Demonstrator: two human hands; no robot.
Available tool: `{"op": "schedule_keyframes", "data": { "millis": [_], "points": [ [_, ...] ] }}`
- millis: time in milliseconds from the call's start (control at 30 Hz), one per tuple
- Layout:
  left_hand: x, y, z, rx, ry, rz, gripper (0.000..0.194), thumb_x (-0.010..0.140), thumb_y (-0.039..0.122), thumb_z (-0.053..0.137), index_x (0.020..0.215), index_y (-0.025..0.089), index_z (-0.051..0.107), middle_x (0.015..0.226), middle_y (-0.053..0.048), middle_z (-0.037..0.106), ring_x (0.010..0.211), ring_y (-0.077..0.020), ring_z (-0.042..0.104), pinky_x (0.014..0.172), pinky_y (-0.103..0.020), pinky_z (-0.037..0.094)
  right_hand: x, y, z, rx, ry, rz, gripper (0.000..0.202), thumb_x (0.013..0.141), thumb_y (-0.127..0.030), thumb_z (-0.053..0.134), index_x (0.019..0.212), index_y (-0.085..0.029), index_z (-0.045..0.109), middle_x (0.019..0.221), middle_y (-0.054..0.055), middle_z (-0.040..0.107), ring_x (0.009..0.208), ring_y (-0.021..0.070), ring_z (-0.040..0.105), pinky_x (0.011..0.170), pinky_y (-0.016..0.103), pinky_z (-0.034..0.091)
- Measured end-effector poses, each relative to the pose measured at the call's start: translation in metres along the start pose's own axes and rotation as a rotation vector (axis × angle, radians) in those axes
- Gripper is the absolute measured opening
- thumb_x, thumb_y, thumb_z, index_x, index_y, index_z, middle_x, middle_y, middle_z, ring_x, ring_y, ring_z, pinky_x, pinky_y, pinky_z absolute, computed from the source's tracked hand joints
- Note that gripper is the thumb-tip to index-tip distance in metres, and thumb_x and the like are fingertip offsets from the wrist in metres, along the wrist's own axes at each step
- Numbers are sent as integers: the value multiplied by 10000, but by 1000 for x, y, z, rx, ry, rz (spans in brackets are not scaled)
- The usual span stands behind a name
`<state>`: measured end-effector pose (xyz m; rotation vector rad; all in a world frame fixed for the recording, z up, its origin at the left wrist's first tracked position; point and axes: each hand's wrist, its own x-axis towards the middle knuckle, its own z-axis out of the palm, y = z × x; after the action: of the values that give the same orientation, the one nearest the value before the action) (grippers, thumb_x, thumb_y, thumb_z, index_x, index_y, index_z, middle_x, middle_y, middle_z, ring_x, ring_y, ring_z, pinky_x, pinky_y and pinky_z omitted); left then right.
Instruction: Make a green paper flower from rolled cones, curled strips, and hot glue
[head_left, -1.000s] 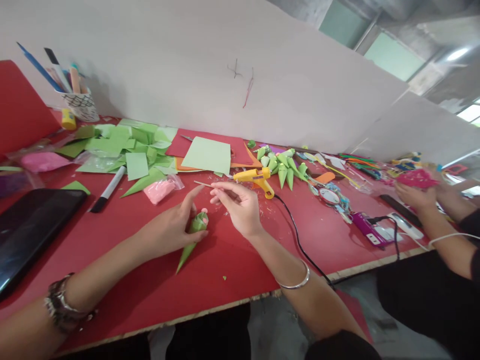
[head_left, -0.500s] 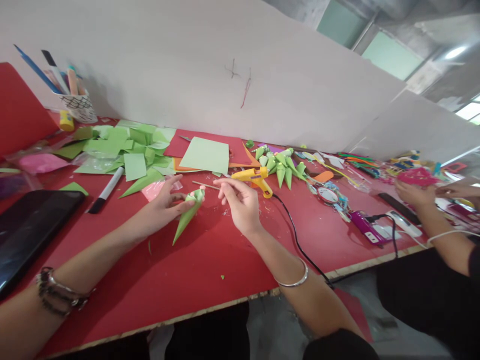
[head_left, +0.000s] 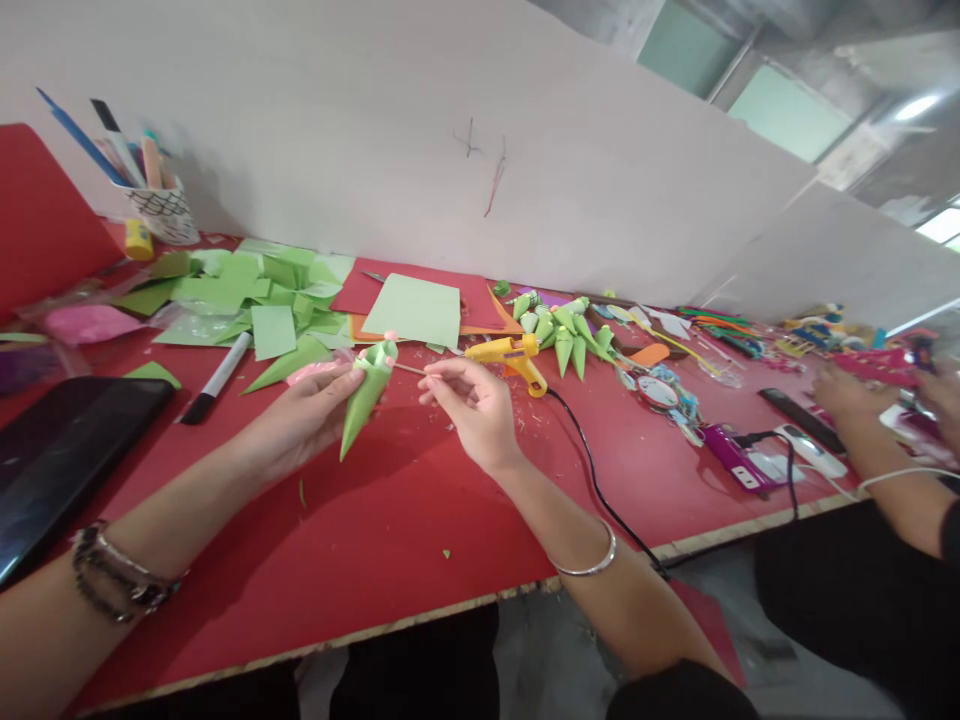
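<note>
A green paper cone [head_left: 363, 403] with small pink balls along its rim is held in my left hand [head_left: 319, 408], its point hanging down. Between the fingertips of my right hand [head_left: 474, 405] is a thin stick [head_left: 409, 370], its far end close to the cone's rim; whether it touches cannot be made out. A yellow glue gun [head_left: 506, 353] lies just beyond my right hand, its cord running to the table's front edge. Behind it sits a bunch of green paper cones [head_left: 574, 335].
Green paper pieces [head_left: 232, 290] and a marker [head_left: 217, 380] lie left, near a black tablet-like device [head_left: 82, 460] and a pen cup [head_left: 161, 212]. A purple power strip [head_left: 739, 460] is at right, beside a co-worker's hands [head_left: 855, 400]. A wall backs the red table [head_left: 375, 560].
My left hand has closed around the cone and raised it slightly, turning its rim toward the stick. My right hand has barely moved. The co-worker's hands have shifted.
</note>
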<state>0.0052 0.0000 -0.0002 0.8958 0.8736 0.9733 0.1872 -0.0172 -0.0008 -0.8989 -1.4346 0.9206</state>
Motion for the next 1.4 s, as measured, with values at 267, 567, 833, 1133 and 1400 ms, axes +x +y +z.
{"op": "schedule_keyframes", "data": {
  "millis": [267, 567, 833, 1133, 1400],
  "points": [
    [-3, 4, 7, -59, -23, -60, 164, 867, 240, 427, 881, 181, 579, 756, -29, 616, 644, -114, 580, 583, -207, 512, 0, -1, 0, -90, -4, -35, 129, 790, -268, 526, 862, -200, 609, 795, 6, 622, 627, 83, 575, 607, 236, 501],
    [-2, 6, 9, -60, -137, -68, 265, 893, 364, 301, 826, 191, 489, 560, 32, 411, 397, -58, 318, 380, -163, 321, -3, 3, 3, -14, -75, 61, 163, 777, -282, 551, 908, -202, 605, 820, 20, 651, 684, 109, 637, 684, 264, 534],
    [1, -6, 6, -69, -251, -90, 387, 868, 498, 308, 712, 177, 455, 469, 65, 302, 353, -31, 191, 354, -139, 210, -3, 1, 3, 3, -77, 27, 163, 782, -267, 544, 927, -195, 559, 810, 19, 641, 684, 108, 640, 682, 257, 534],
    [-3, -5, 12, 11, -244, -78, 426, 891, 426, 264, 694, 151, 523, 420, 49, 339, 323, -26, 211, 361, -157, 231, -5, -3, 4, -108, -67, -91, 88, 760, -257, 564, 826, -199, 573, 790, 7, 618, 686, 105, 599, 658, 264, 519],
    [-4, -5, 16, 29, -231, -52, 376, 885, 416, 293, 700, 168, 506, 470, 30, 365, 381, -59, 268, 367, -165, 290, -7, -6, 6, -132, -55, -137, 73, 765, -252, 562, 823, -210, 581, 774, 0, 617, 664, 103, 585, 631, 261, 516]
  ]
}}
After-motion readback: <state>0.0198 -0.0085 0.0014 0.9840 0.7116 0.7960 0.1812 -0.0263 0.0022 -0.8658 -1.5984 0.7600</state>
